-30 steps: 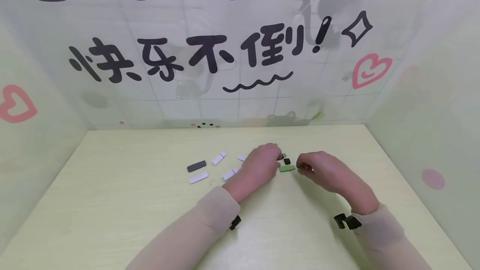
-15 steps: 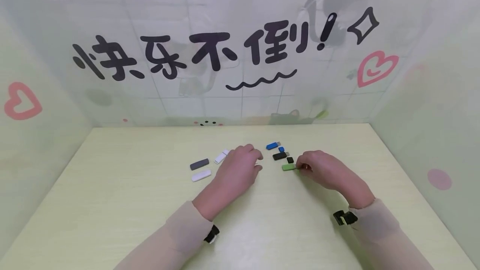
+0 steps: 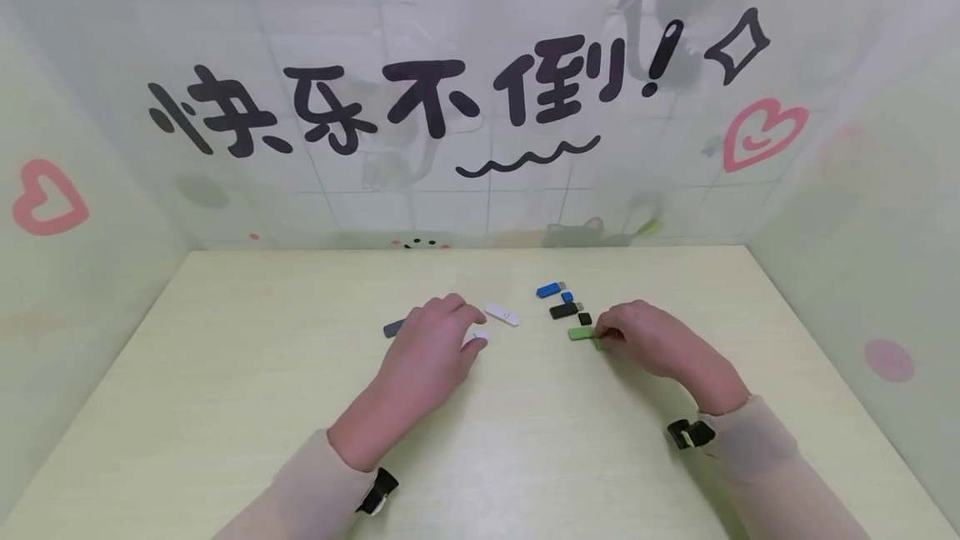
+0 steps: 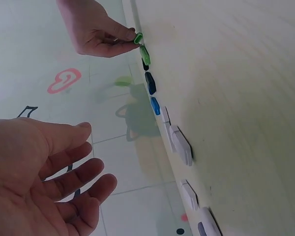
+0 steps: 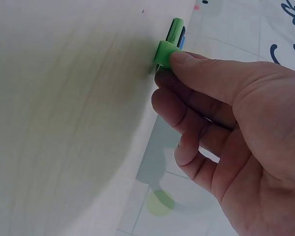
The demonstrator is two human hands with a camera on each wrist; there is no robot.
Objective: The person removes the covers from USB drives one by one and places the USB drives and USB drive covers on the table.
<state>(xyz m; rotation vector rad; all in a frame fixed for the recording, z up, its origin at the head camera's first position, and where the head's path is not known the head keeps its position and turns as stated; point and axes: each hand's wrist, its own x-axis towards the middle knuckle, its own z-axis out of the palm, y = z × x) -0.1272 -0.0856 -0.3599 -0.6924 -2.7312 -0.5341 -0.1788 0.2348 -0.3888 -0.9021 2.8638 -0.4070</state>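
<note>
My right hand point(image 3: 652, 344) pinches a small green cap point(image 5: 163, 54) between thumb and fingertip. Just beside the cap lies a green USB stick point(image 3: 580, 333) on the table. Past it are a black USB stick point(image 3: 562, 311) with its black cap point(image 3: 585, 319), and a blue USB stick point(image 3: 548, 290) with its blue cap point(image 3: 567, 297). My left hand point(image 3: 426, 352) hovers with loosely bent fingers, nothing held. It partly covers several capped sticks, among them a grey one point(image 3: 393, 328). A white USB stick point(image 3: 502, 315) shows right of its fingertips.
The pale wooden table point(image 3: 225, 390) meets a printed wall point(image 3: 420, 207) at the back. Side walls close it in on the left and right. Both wrists wear black straps.
My left hand has withdrawn leftward from the blue and black sticks to above the white ones. The right hand stays by the green stick, with the green cap now showing below its fingers.
</note>
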